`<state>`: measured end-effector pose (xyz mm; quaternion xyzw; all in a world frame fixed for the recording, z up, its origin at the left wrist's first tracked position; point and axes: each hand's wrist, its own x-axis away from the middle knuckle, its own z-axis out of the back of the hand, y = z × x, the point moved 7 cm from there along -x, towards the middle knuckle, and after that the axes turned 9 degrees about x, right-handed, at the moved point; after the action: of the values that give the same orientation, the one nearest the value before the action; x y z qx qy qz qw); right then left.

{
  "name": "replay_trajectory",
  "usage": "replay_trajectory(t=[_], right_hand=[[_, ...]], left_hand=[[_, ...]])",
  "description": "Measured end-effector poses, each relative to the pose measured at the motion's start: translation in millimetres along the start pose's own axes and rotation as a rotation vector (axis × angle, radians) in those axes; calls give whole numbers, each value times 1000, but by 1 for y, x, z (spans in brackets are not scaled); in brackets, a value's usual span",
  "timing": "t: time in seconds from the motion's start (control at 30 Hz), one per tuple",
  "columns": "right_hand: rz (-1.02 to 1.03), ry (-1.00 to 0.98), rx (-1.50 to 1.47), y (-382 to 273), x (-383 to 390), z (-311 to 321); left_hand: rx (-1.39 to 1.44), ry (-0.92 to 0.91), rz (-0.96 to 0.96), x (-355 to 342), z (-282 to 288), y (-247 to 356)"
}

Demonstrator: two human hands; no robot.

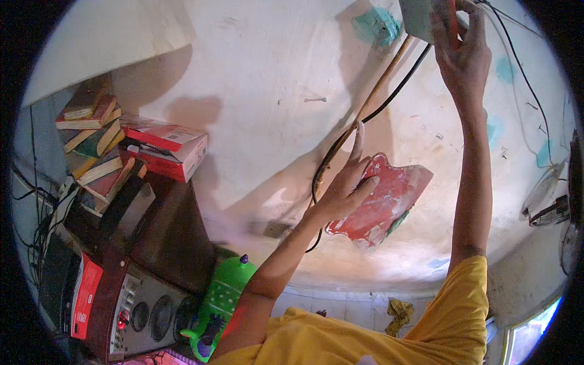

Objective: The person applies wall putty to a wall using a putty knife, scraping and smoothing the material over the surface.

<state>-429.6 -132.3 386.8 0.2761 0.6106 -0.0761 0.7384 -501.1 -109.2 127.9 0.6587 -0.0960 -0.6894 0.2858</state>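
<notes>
My left hand (347,191) grips a red flat plate (386,198) by its left edge, thumb on top and index finger stretched up along the black cable (389,100). The plate has a wavy rim, whitish smears and a bit of green at its lower right edge. At the top right, my right hand (462,52) is raised to the wall, fingers closed around a flat grey piece with a red edge (429,19). The picture's rim cuts this piece off, so its kind is unclear. Left of it, a turquoise patch (377,27) marks the pale wall (261,73).
A brown rod (383,79) runs beside the cable. At the left stand stacked books (91,131), a red and white box (170,146) and a speaker (152,316). A green inflatable toy (228,292) is below. A crumpled yellowish cloth (398,313) lies low down. Thin wires (523,67) hang at right.
</notes>
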Motion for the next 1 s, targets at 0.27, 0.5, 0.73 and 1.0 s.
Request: replay_trajectory(t=[0.27, 0.5, 0.73, 1.0], right_hand=[[45, 69, 69, 16, -6, -21], [15, -10, 203, 4, 1, -28], [122, -91, 340, 5, 24, -47], [145, -121, 373, -16, 57, -79]], left_hand=[[123, 75, -3, -7, 11, -12], [228, 85, -16, -12, 5, -27], [186, -16, 56, -12, -7, -49], [318, -177, 282, -6, -20, -82]])
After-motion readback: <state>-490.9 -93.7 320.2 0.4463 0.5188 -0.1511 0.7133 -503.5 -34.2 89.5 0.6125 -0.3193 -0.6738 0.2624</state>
